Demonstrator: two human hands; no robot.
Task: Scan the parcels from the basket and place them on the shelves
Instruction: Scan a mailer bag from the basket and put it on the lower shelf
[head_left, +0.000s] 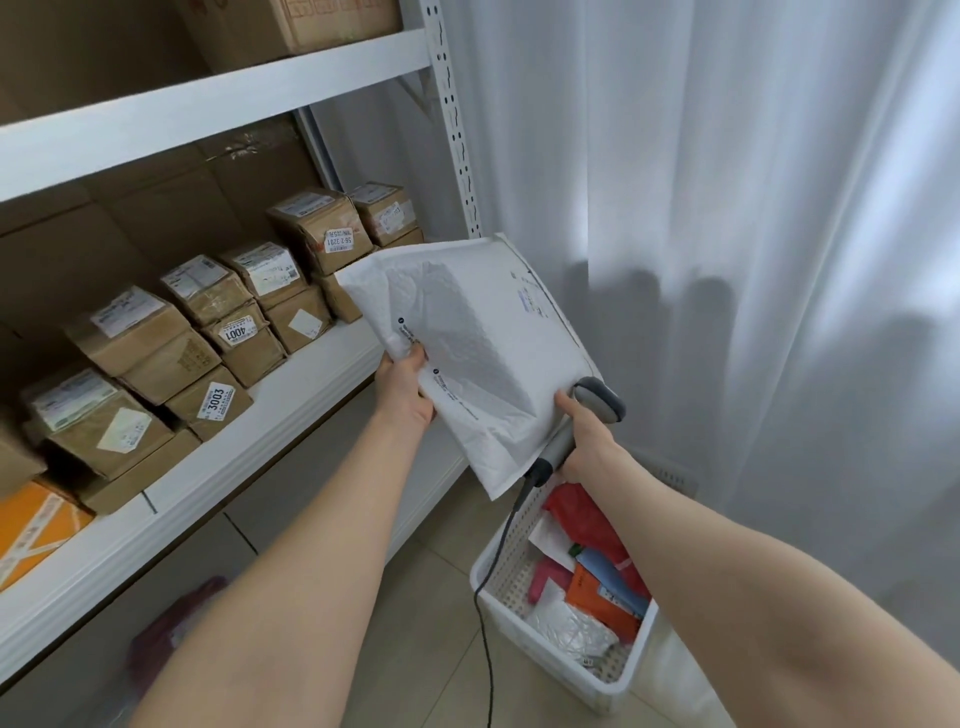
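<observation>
Head view, left hand (405, 392) pinching white mailer (483, 332), right hand (589, 439) gripping scanner (605, 399) beside it

Bright, soft daylight thru white curtain (727, 208) right of the fingers (563, 401); dim shadow blobs on it above them. Wide-angle bend at edges; low-left corner blurry.

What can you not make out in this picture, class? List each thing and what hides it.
Head view, print on the white padded mailer in the left hand: too small.
Head view, scan window of the grey handheld scanner in the right hand: turned away.
Head view, lower parcels in the white perforated basket: under the top ones.
Head view, dark red thing on the floor: blurred.
</observation>
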